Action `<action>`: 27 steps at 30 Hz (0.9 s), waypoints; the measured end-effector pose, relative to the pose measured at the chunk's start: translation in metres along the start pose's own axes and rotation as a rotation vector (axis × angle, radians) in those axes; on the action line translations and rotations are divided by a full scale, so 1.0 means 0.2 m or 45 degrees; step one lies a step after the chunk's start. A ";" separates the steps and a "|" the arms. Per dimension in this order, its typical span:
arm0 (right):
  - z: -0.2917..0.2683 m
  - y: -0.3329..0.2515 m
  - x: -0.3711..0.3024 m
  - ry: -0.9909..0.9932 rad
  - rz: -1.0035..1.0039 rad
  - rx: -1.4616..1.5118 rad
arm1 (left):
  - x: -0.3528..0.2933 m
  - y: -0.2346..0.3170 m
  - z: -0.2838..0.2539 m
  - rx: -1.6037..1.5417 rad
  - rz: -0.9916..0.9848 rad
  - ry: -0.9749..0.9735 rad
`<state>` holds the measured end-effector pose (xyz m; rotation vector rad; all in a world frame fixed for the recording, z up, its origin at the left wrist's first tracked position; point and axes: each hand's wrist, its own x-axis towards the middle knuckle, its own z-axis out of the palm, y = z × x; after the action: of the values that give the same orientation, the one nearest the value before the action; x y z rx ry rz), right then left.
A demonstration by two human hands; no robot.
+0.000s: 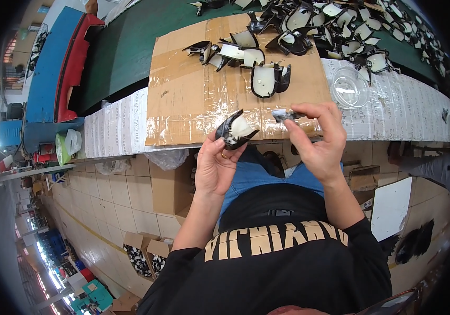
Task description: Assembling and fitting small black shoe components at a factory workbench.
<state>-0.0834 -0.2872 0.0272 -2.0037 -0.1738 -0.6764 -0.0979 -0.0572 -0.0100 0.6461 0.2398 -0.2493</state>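
Observation:
My left hand (219,164) grips a glossy black curved piece with a cream inside, which looks like a shoe heel part (238,129), at the near edge of a taped cardboard sheet (183,113). To its right, my right hand (319,137) pinches a small dark piece with a pale top (283,115) between thumb and forefinger; its kind cannot be made out. The two held things are apart. Beyond my hands, another cream-lined black heel part (263,81) lies on the cardboard, with several similar ones (238,52) behind it.
A large heap of such black and cream parts (351,26) covers the far right of the green-topped table (125,44). A clear round container (349,86) stands right of the cardboard. Open boxes of parts (146,254) stand on the tiled floor at lower left.

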 end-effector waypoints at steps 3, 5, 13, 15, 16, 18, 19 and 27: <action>0.01 -0.01 0.00 -0.002 0.105 0.097 | 0.00 0.02 -0.01 -0.021 0.026 0.052; 0.04 -0.04 0.00 -0.053 -0.003 0.134 | -0.01 0.03 0.00 0.004 0.030 0.067; 0.15 -0.05 -0.05 -0.208 -0.080 0.202 | -0.01 -0.02 0.03 0.038 -0.022 0.012; 0.15 -0.05 -0.05 -0.194 -0.089 0.188 | 0.00 -0.02 0.02 0.050 -0.020 0.019; 0.14 -0.05 -0.04 -0.181 -0.089 0.151 | 0.00 -0.03 0.01 0.061 -0.016 0.024; 0.12 -0.04 -0.03 -0.168 -0.089 0.113 | 0.00 -0.02 0.04 0.081 -0.011 0.048; 0.12 -0.03 -0.03 -0.150 -0.076 0.090 | 0.00 -0.02 0.04 0.103 -0.005 0.071; 0.09 0.00 0.00 -0.081 -0.032 0.028 | -0.03 0.05 -0.04 0.048 0.014 0.114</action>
<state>-0.0759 -0.2711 0.0207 -2.0060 -0.2432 -0.6245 -0.1017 -0.0439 -0.0078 0.6964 0.3180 -0.2148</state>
